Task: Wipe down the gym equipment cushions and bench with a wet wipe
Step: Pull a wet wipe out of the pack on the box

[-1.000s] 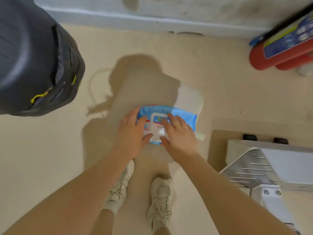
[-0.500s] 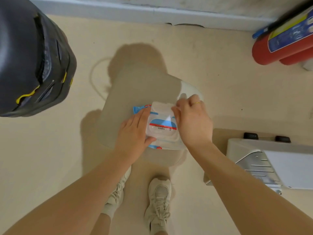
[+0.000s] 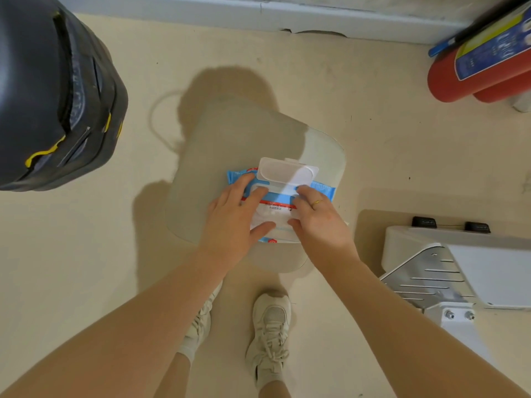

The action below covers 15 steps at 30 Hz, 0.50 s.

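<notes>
Beige flooring fills the frame, with a pale cushion (image 3: 230,145) at centre carrying the wet wipe pack (image 3: 275,208). Its lid (image 3: 287,172) stands flipped up. My left hand (image 3: 232,219) lies on the pack's left side, fingers and thumb bracketing the opening; my right hand (image 3: 319,219), ring on one finger, holds the right side, and whether it pinches a wipe I cannot tell. I judge that a hard tug could drag out several wipes or slide the pack off the cushion. Printing on the pack and on the red cylinder (image 3: 471,73) at upper right is unreadable.
</notes>
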Each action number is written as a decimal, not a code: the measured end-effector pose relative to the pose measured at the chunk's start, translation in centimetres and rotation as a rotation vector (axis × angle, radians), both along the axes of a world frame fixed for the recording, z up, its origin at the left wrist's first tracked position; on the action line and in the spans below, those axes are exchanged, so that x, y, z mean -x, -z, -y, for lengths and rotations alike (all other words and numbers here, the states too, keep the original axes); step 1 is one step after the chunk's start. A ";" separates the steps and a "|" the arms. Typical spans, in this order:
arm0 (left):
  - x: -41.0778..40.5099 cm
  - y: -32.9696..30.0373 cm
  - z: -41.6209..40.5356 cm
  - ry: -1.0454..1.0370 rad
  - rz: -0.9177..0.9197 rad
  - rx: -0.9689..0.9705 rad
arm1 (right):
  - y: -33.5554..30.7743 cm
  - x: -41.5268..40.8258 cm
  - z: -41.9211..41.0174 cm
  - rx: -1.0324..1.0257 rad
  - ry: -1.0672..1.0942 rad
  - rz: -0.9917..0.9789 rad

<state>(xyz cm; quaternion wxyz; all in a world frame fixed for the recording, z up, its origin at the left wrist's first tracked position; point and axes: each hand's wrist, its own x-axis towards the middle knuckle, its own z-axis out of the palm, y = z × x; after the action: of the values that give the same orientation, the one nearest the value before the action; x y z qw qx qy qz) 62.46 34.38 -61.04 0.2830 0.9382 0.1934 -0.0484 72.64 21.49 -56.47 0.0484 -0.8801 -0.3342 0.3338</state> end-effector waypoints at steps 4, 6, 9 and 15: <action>-0.6 0.0 0.3 -0.040 -0.025 -0.023 | 1.2 1.3 -0.8 0.001 0.123 0.092; -0.8 -0.1 0.5 -0.052 -0.050 -0.047 | 2.0 2.4 -1.3 -0.065 0.275 0.188; -0.9 -0.2 0.7 -0.066 -0.053 -0.060 | 1.9 3.8 -2.4 -0.031 0.384 0.251; -0.9 -0.2 0.7 -0.108 -0.039 -0.001 | 2.3 4.4 -2.8 -0.138 0.587 0.135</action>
<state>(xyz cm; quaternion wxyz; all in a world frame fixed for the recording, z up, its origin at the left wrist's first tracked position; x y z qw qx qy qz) 63.36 33.73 -60.89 0.2811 0.9254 0.2490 -0.0513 68.24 24.28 -58.79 0.1804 -0.9538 -0.0899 0.2228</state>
